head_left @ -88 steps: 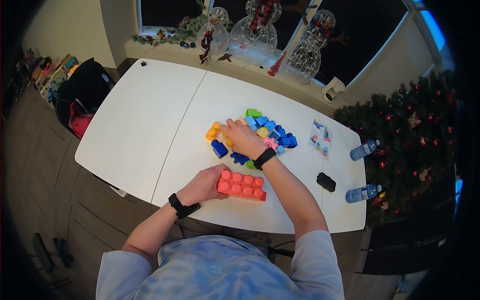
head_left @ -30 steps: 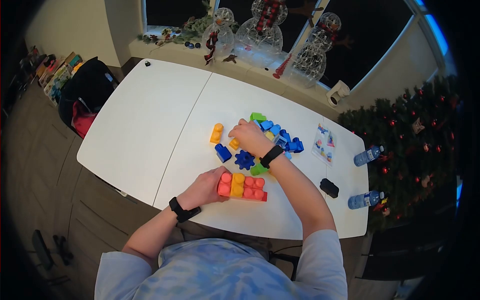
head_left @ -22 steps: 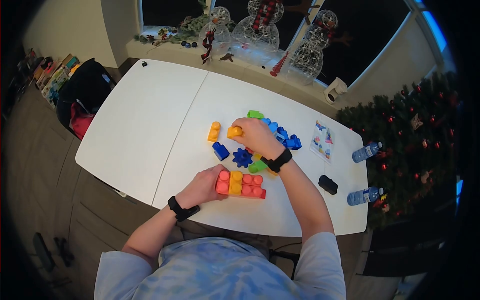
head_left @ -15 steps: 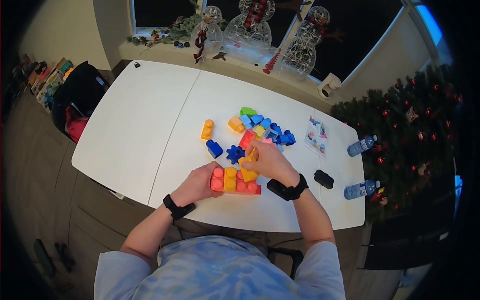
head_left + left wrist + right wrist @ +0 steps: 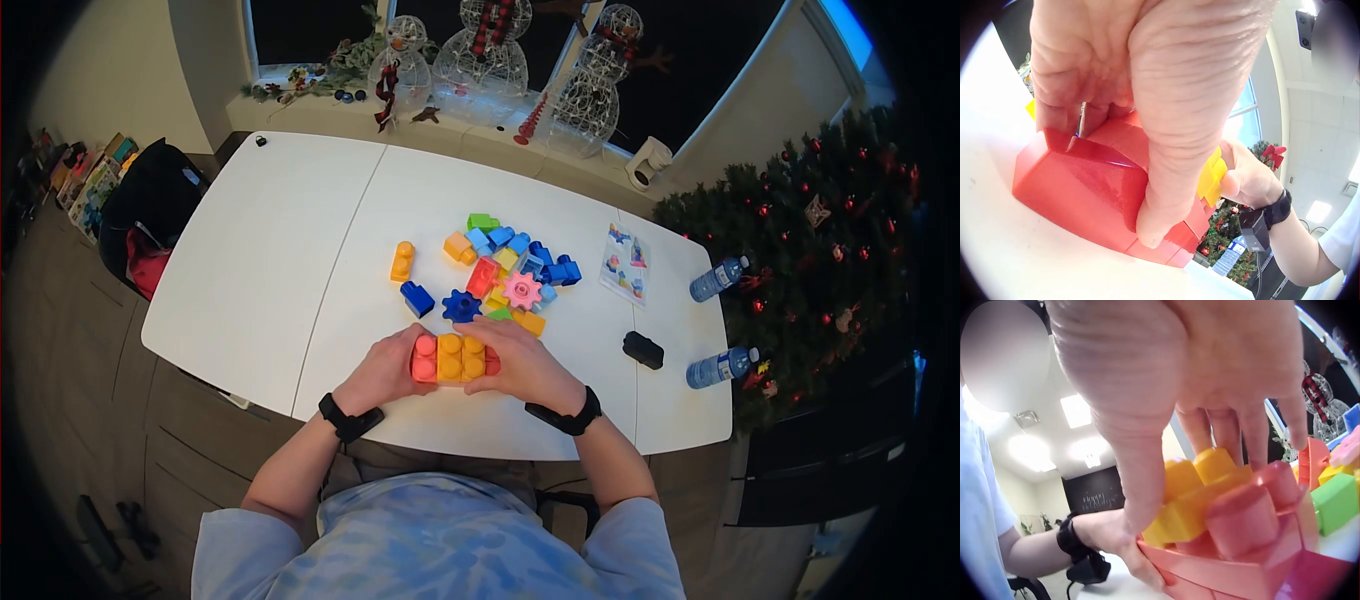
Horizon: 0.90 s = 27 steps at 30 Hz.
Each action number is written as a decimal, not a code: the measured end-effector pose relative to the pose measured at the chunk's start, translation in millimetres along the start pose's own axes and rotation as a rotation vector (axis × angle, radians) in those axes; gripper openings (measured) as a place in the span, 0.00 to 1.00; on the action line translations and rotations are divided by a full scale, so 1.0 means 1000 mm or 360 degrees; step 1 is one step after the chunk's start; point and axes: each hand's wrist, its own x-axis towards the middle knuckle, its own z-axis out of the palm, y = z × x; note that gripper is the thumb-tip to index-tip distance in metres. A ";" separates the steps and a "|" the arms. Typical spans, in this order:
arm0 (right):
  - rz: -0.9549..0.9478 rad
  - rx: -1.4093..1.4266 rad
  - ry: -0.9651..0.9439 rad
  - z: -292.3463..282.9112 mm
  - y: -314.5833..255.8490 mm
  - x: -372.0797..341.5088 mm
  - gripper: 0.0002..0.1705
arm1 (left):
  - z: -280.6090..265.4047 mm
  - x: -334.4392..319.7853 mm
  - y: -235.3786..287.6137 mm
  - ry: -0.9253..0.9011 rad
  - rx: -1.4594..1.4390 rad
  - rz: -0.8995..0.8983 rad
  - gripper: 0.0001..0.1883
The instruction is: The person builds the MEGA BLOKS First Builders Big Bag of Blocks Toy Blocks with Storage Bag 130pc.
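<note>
Near the front edge of the white table (image 5: 250,260) lies a large coral-red building block (image 5: 424,358) with two yellow building blocks (image 5: 461,358) side by side across its studs. My left hand (image 5: 375,372) grips the red block's left end, thumb along its near side in the left wrist view. From the right, my right hand (image 5: 530,362) holds the yellow block nearer to it (image 5: 1179,515), thumb on the near face and fingers over the far side. Red studs (image 5: 1244,515) show beside that yellow block in the right wrist view.
Beyond my hands are a loose red block (image 5: 482,278), a pink gear (image 5: 522,291), a blue gear (image 5: 461,306), a dark blue block (image 5: 417,299), a yellow block (image 5: 402,261) and several others. To the right lie a picture sheet (image 5: 624,265), a black case (image 5: 643,350) and two water bottles (image 5: 722,367).
One yellow block came onto the red block. My right hand then picked up a second from the pile and brought it beside the first. My left hand kept its grip on the red block.
</note>
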 end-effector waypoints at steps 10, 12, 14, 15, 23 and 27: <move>0.0002 -0.0031 0.0081 0.020 0.015 0.000 0.45 | -0.001 -0.001 0.006 -0.0009 -0.0014 -0.0039 0.36; -0.0015 -0.0018 0.0107 0.023 0.016 0.000 0.45 | 0.003 -0.001 0.002 0.0004 -0.0039 -0.0018 0.34; -0.0038 -0.0035 0.0157 0.028 0.017 0.001 0.45 | 0.002 -0.001 0.003 0.0023 -0.0056 -0.0002 0.32; -0.0048 -0.0028 0.0162 0.030 0.019 0.001 0.45 | 0.001 -0.001 0.005 0.0026 -0.0053 0.0009 0.32; -0.0127 -0.0024 0.0306 0.044 0.025 -0.001 0.55 | 0.004 -0.003 0.002 0.0002 0.0024 0.0009 0.36; -0.0086 -0.0233 0.0340 0.033 0.011 -0.015 0.65 | -0.028 -0.004 0.007 -0.0108 0.0263 0.0133 0.47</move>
